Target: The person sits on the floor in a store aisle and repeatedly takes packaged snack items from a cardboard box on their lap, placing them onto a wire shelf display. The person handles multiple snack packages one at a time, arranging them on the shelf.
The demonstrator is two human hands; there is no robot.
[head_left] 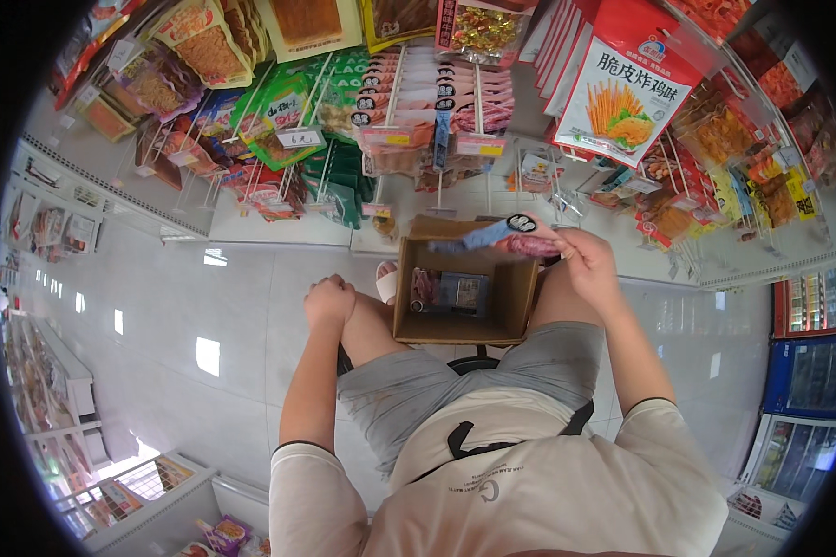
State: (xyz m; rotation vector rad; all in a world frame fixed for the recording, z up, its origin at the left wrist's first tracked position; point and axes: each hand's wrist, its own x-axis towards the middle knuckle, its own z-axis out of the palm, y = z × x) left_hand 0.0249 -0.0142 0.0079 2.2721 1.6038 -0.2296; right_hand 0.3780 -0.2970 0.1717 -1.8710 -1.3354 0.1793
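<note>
My right hand (585, 260) pinches a flat snack packet (511, 239), blue at one end and reddish at the other, held level over the far edge of an open cardboard box (518, 302). The box sits on the floor between my knees and holds a few more packets (450, 290). My left hand (330, 302) is curled into a fist and rests on my left knee, holding nothing. I am crouched in grey shorts facing a rack of hanging snack bags.
Hooks full of hanging snack packets (437, 93) fill the wall ahead, with a big red-and-white bag (622, 88) at upper right. Drink coolers (808, 371) stand at the right. White tiled floor (195, 306) spreads left, with low shelves (139, 492) at lower left.
</note>
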